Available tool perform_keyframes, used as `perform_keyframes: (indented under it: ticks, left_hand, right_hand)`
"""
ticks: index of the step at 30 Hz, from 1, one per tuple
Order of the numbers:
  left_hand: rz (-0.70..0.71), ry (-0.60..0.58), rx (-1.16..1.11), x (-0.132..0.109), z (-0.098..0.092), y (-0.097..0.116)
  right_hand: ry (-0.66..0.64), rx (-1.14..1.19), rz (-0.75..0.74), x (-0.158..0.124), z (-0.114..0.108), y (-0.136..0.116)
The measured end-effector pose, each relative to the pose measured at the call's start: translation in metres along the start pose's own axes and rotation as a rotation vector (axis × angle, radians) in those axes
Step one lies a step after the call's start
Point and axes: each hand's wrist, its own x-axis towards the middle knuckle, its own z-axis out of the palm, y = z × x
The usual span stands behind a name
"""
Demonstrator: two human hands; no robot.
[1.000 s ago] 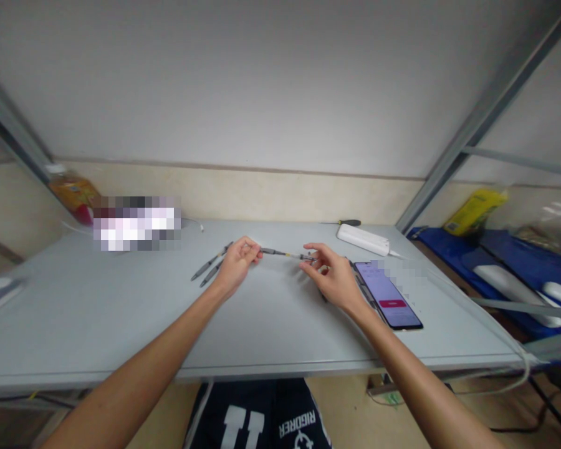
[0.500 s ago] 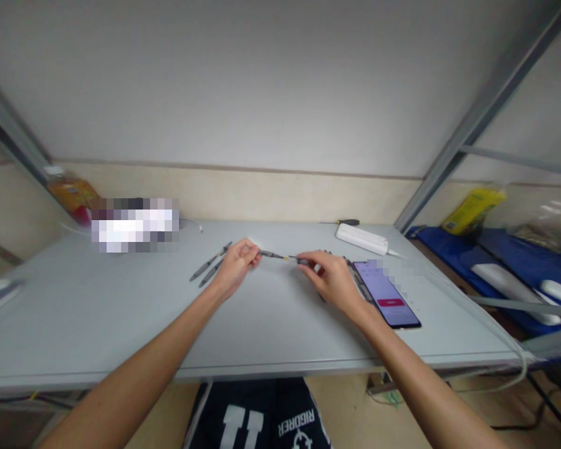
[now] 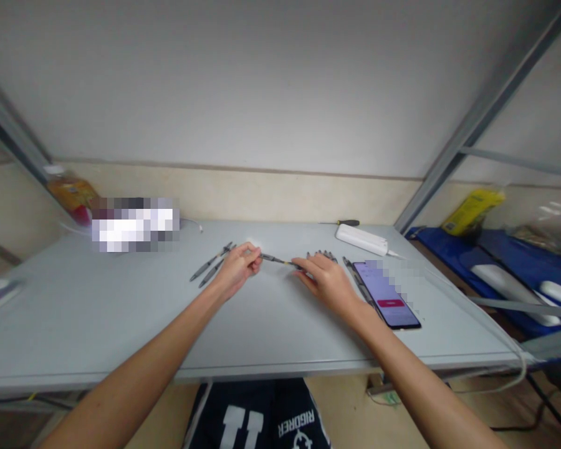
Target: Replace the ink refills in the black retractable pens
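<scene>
My left hand pinches a grey pen part from which a thin refill with a yellowish section points right. Facing it, my right hand has its thumb and fingers closed on a dark pen barrel, mostly hidden by the fingers. Refill and barrel meet at the fingertips; how far one sits inside the other I cannot tell. Two grey pens lie on the table just left of my left hand. Tips of several dark pen parts show behind my right hand.
A phone with a lit screen lies right of my right forearm, grey pens along its left edge. Farther back are a white power strip with a cable and a screwdriver. A bottle and a blurred-out object stand at the back left.
My right hand has moved slightly left and down, bringing the barrel up to the refill and closing the gap between them. The left hand has stayed nearly still, its pen part tilting slightly downward.
</scene>
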Motion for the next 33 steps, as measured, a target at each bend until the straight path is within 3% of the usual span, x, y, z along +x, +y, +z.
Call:
perform_keyframes:
  ticks: [4, 7, 11, 14, 16, 21, 27, 30, 33]
  left_hand:
    - [0.018, -0.037, 0.082, 0.0, -0.003, -0.002]
    - [0.154, -0.029, 0.248, 0.001, -0.005, -0.004]
    - [0.279, -0.05, 0.369, 0.0, -0.004, -0.004]
    - [0.292, -0.08, 0.378, -0.003, -0.001, -0.001]
    - [0.248, -0.101, 0.366, -0.004, 0.001, 0.0]
    - [0.119, -0.18, 0.394, -0.002, -0.001, -0.003]
    - [-0.045, -0.125, 0.122, 0.0, -0.002, -0.004]
    - [-0.116, -0.123, 0.067, -0.001, -0.002, -0.002]
    - [-0.109, -0.104, 0.086, -0.002, -0.002, -0.001]
  right_hand:
    - [-0.02, 0.15, 0.087, -0.001, 0.005, -0.006]
    - [-0.045, 0.436, 0.338, 0.0, 0.005, -0.009]
    - [-0.182, 1.034, 0.748, 0.003, 0.002, -0.006]
    - [-0.249, 1.188, 0.87, 0.004, -0.002, -0.003]
    - [-0.216, 1.065, 0.8, 0.004, -0.004, -0.004]
    - [-0.09, 0.485, 0.464, 0.0, -0.005, -0.007]
    - [-0.018, -0.1, 0.04, -0.006, 0.004, -0.006]
    - [-0.015, -0.253, -0.037, -0.007, 0.011, -0.007]
    - [-0.037, -0.244, -0.069, -0.006, 0.013, -0.008]
